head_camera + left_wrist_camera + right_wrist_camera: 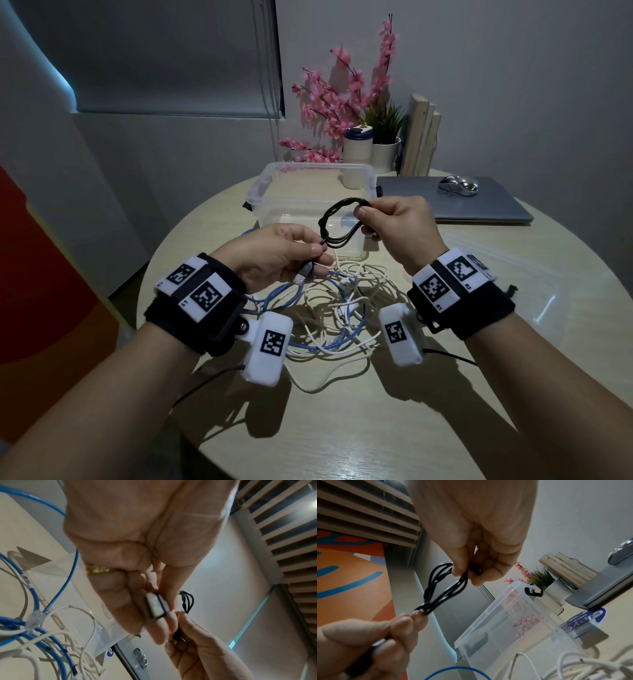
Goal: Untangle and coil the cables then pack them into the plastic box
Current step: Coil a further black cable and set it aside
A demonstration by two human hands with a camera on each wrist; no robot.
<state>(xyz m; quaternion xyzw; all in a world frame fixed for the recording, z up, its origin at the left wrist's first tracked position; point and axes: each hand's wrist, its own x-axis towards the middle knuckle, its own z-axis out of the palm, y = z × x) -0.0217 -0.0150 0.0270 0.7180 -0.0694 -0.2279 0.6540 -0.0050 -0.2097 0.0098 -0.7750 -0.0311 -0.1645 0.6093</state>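
A home office corner: round table [411, 394] carrying a closed laptop [479, 205], books [419, 137] and flowers [342, 102] behind it.

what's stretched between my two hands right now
The coiled black cable: the left hand pinches its near end and the right hand grips the far side. It shows in the head and right wrist views.

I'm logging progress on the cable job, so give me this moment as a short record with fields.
left hand: left hand pinches one end of the black cable, its USB plug against the fingers
right hand: right hand pinches the coil's far side
black cable: coiled in several loops, held above the table
plastic box: open, no cable visible inside
blue cable: tangled on the table
white cables: tangled with the blue
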